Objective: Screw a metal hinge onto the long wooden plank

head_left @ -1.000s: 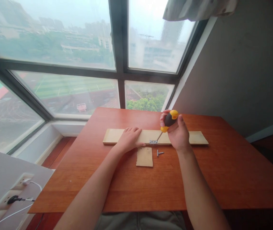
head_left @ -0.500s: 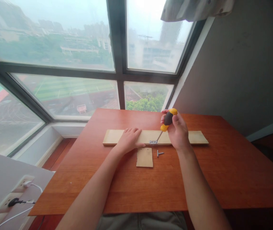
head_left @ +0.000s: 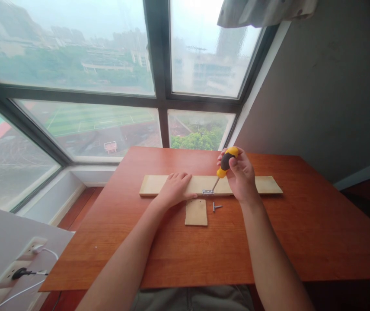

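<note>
A long pale wooden board (head_left: 266, 185) lies across the red-brown table (head_left: 204, 250). My left hand (head_left: 173, 188) rests flat on the board left of centre, fingers stretched out. My right hand (head_left: 241, 177) is wrapped round the yellow and black handle of a screwdriver (head_left: 225, 162). Its shaft slants down and left, and its tip meets a small metal bracket (head_left: 208, 191) at the board's near edge. A small pale wooden piece (head_left: 196, 212) lies just in front of the board. A loose screw (head_left: 217, 207) lies to its right on the table.
A large window (head_left: 107, 86) stands behind the table's far edge, and a grey wall (head_left: 327, 86) runs along the right. At the lower left a white power strip (head_left: 19, 263) with plugged-in cables sits on a white surface.
My right hand has turned slightly on the screwdriver handle and the handle has tipped a little to the left. My left hand and the board have stayed put.
</note>
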Demonstrator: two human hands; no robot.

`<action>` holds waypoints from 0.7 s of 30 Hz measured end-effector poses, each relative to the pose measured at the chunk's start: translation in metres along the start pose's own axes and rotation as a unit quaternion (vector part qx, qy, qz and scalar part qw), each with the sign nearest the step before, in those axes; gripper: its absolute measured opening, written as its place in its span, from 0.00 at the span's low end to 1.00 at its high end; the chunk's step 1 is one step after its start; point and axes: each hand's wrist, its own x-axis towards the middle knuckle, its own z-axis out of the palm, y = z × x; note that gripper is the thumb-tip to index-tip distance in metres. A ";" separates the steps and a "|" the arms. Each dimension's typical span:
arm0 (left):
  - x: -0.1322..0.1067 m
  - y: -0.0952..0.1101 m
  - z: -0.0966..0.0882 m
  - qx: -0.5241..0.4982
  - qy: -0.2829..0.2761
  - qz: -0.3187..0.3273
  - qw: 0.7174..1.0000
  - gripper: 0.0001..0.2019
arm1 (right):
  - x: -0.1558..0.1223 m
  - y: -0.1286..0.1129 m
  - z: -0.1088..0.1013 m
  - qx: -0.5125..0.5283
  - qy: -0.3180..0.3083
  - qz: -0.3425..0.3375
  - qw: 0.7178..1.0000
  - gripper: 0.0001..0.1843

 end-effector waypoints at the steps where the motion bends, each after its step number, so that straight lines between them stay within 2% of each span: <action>1: 0.000 0.000 0.000 0.000 -0.002 0.000 1.000 0.31 | 0.000 0.000 0.000 0.003 0.010 -0.003 1.000 0.18; 4: 0.000 -0.001 0.000 0.001 -0.005 0.001 1.000 0.31 | 0.001 -0.001 -0.001 0.002 0.023 -0.012 1.000 0.21; 9: -0.001 0.000 -0.002 0.003 -0.011 0.007 1.000 0.35 | 0.001 -0.002 0.000 -0.023 -0.005 -0.009 1.000 0.11; 16: 0.000 0.003 -0.003 0.026 -0.017 0.004 1.000 0.35 | 0.000 -0.002 -0.001 0.010 -0.022 -0.006 1.000 0.14; 19: 0.001 0.002 -0.001 0.037 -0.013 0.006 0.999 0.34 | 0.000 -0.002 -0.003 0.018 -0.032 0.006 0.999 0.19; 21: 0.002 0.002 -0.001 0.041 -0.012 0.008 0.999 0.34 | 0.000 0.000 -0.004 0.009 -0.029 0.002 1.000 0.16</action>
